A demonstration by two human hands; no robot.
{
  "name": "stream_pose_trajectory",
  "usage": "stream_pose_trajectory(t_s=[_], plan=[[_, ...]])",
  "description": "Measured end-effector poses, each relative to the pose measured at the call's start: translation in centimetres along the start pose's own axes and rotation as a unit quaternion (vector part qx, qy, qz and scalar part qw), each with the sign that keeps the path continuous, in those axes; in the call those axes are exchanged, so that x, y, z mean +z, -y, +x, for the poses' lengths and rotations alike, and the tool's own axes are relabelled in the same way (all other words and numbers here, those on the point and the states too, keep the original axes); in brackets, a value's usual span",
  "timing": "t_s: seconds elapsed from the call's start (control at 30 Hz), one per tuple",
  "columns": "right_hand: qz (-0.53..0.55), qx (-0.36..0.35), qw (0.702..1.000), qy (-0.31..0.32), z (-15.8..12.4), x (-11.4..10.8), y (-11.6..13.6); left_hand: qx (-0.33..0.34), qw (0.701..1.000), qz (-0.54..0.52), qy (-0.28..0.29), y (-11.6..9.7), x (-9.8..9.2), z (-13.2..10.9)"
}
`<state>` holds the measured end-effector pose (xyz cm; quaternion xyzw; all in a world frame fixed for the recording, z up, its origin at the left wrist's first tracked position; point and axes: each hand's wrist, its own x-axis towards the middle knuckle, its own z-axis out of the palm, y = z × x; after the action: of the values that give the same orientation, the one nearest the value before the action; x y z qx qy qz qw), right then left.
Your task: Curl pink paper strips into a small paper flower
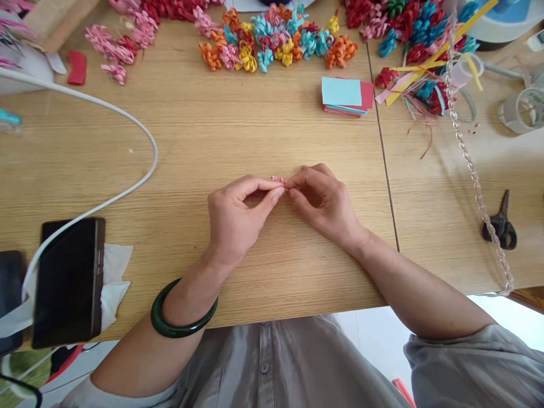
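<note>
Above the wooden table (263,249), near its front middle, my left hand (242,212) and my right hand (325,207) meet at the fingertips. Both are closed in a pinch on a small pink paper piece (278,179), mostly hidden by the fingers; a few pink curls show above them. A dark green bangle (182,333) circles my left wrist. Beyond the hands, to the right, lies a stack of light blue and red paper cards (341,92). Colourful curled paper flowers (266,42) are grouped at the back.
A white cable (151,136) curves over a phone (70,280) at the left. Black scissors (504,226) lie at the right by a hanging clear bead chain (471,164). Paper strips (419,71) and a clear cup (525,110) sit at the back right.
</note>
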<state>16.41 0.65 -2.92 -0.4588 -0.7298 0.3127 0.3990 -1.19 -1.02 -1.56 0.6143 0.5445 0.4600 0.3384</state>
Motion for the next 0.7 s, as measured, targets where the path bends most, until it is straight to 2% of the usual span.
stream_pose_trajectory(t_s=[0.37, 0.57, 0.7], plan=[[-0.006, -0.005, 1.000, 0.002, 0.04, 0.10, -0.02, -0.038, 0.999, -0.019, 0.005, -0.01, 0.17, 0.06], [-0.007, -0.022, 1.000, 0.007, 0.13, -0.09, 0.33, -0.004, 1.000, 0.015, 0.005, 0.09, -0.02, 0.07], [-0.007, -0.027, 0.999, 0.014, 0.14, -0.22, 0.41, 0.001, 1.000, -0.010, 0.021, 0.30, -0.15, 0.17]])
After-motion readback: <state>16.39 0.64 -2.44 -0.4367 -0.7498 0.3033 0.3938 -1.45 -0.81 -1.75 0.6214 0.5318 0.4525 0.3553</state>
